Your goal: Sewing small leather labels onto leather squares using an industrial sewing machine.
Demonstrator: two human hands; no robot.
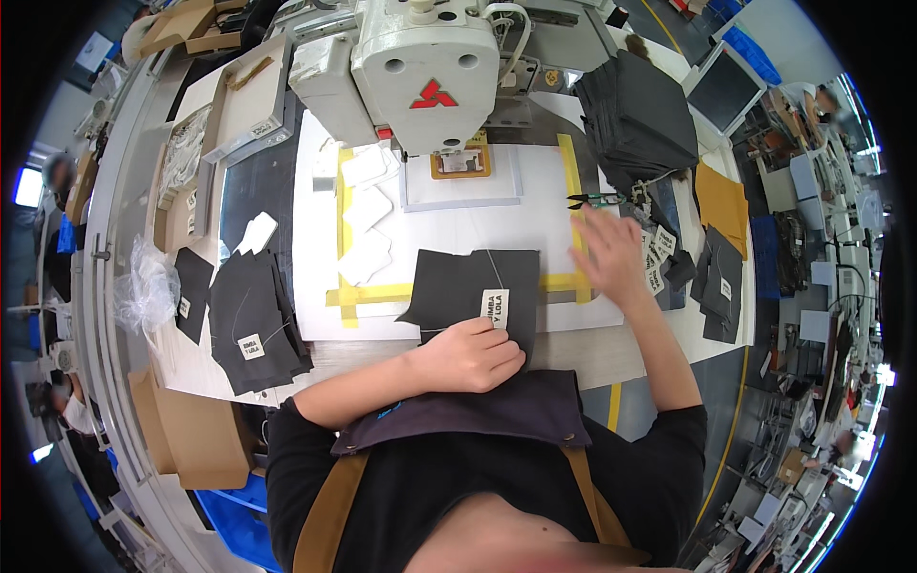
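Shirt (411, 477) nearest, dark panel (454, 286) lies beneath left fingers (499, 355).

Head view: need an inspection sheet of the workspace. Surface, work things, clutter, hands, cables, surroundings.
Surface: white sheet marked out with yellow tape, under a white machine head.
Work things: dark fabric piece with a pale label; green-handled snips.
Clutter: white cards at left, crumpled plastic bag, loose labels at right.
Left hand: fingers curled on the fabric piece; grip unclear.
Right hand: fingers spread beside the snips; contact unclear.
Cables: white cable or hose curving beside the machine head.
Surroundings: monitor at right, open cardboard box lower left.
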